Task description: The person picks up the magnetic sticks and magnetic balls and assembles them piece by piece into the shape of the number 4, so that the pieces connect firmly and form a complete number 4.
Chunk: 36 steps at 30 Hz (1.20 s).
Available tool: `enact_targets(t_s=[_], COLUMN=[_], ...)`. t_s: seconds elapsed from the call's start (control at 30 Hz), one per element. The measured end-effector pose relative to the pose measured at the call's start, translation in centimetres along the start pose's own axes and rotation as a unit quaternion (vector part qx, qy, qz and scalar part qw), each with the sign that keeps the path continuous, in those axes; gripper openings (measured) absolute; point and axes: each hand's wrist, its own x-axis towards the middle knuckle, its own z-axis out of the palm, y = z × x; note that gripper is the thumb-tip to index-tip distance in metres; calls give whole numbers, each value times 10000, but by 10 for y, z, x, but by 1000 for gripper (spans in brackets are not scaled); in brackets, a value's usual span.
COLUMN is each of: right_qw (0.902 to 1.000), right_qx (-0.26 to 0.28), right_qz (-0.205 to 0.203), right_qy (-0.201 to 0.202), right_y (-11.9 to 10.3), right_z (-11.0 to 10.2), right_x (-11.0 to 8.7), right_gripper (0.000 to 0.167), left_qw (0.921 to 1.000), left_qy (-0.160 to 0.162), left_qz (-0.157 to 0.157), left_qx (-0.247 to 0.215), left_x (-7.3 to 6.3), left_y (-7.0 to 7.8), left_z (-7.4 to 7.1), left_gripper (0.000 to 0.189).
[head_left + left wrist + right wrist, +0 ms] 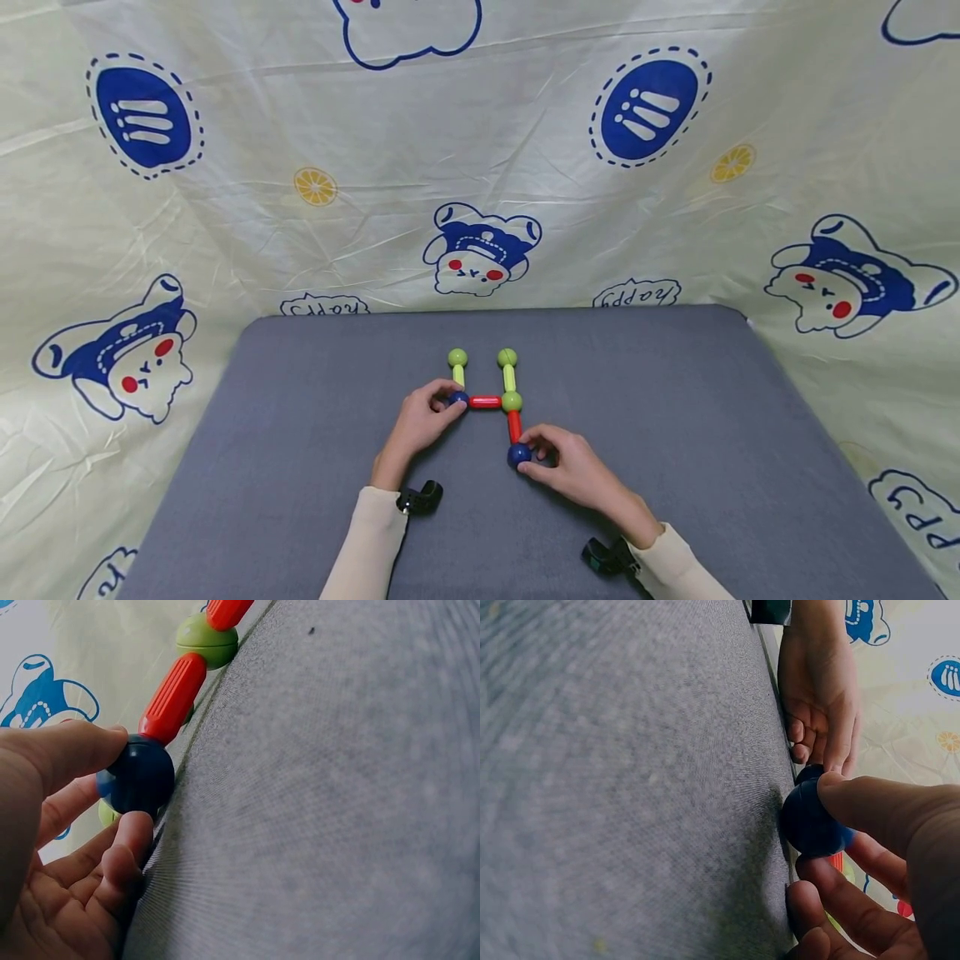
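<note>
A figure of joined balls and rods lies on the grey table. My left hand [422, 421] pinches its left blue ball [136, 776] between thumb and fingers. From that ball a red rod [486, 402] runs right to a green ball [512, 402], and a light green rod [458, 377] runs back to another green ball [457, 357]. A second light green rod [509, 379] leads to the far right green ball [507, 357]. Toward me, a red rod [514, 427] ends at a blue ball [810, 819], which my right hand [567, 463] grips with thumb and fingers.
The grey table [300, 467] carries the figure near its middle. Behind and beside it hangs a pale printed cloth [465, 125]. Black wrist cameras sit on the left wrist [422, 498] and the right wrist [609, 556], close above the tabletop.
</note>
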Motion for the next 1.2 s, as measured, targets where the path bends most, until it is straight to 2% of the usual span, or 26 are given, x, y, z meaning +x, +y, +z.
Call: enact_targets(t_s=[0.37, 0.67, 0.97, 1.2], right_qw=[9999, 9997, 9998, 9999], right_qx=[28, 51, -4, -27], right_qz=[112, 217, 187, 110], right_qy=[99, -37, -56, -34], right_y=[0, 1, 4, 5], right_z=[1, -2, -5, -8], right_x=[2, 6, 14, 21], right_gripper=[26, 26, 27, 27], left_qw=[10000, 9997, 9976, 9962], left_qy=[48, -4, -43, -63], left_qz=[17, 46, 325, 328], left_qx=[63, 221, 603, 800], left_x=[-1, 1, 14, 23], left_y=[1, 6, 10, 15], left_z=[1, 2, -1, -3], left_gripper=[27, 27, 27, 27])
